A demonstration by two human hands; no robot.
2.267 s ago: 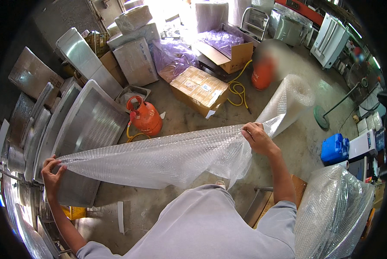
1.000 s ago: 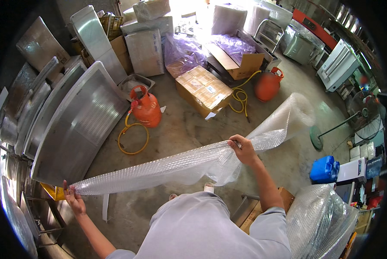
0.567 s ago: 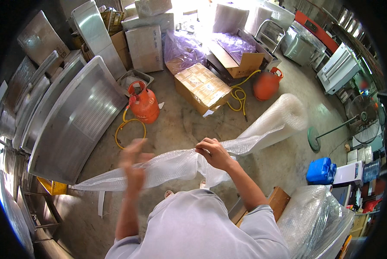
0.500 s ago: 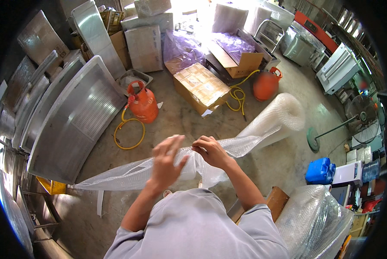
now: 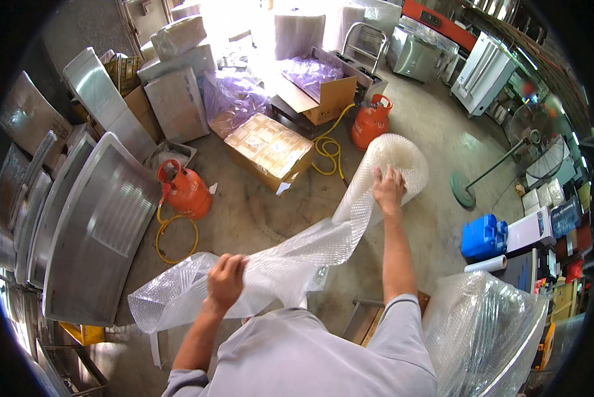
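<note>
A long sheet of clear bubble wrap (image 5: 297,255) stretches across the floor in front of me, twisted and creased along its length. Its far right end runs into a thick bubble wrap roll (image 5: 397,147). My left hand (image 5: 225,281) is closed on the upper edge of the sheet. Over at the roll, my right hand (image 5: 390,190) has its fingers bent against the end of it, gripping there. The sheet's loose left end lies folded on the floor beyond my left wrist.
Orange gas cylinders (image 5: 186,190) with yellow hoses and a cardboard box (image 5: 270,149) stand ahead. Metal panels (image 5: 101,225) lean at the left. At the right are a pedestal fan (image 5: 466,188), a blue jerrycan (image 5: 482,238) and a bubble-wrapped item (image 5: 479,331).
My hands have moved apart: the right reached out to the roll, the left closed on the sheet. The sheet's left end has drawn inward, and the view has shifted right.
</note>
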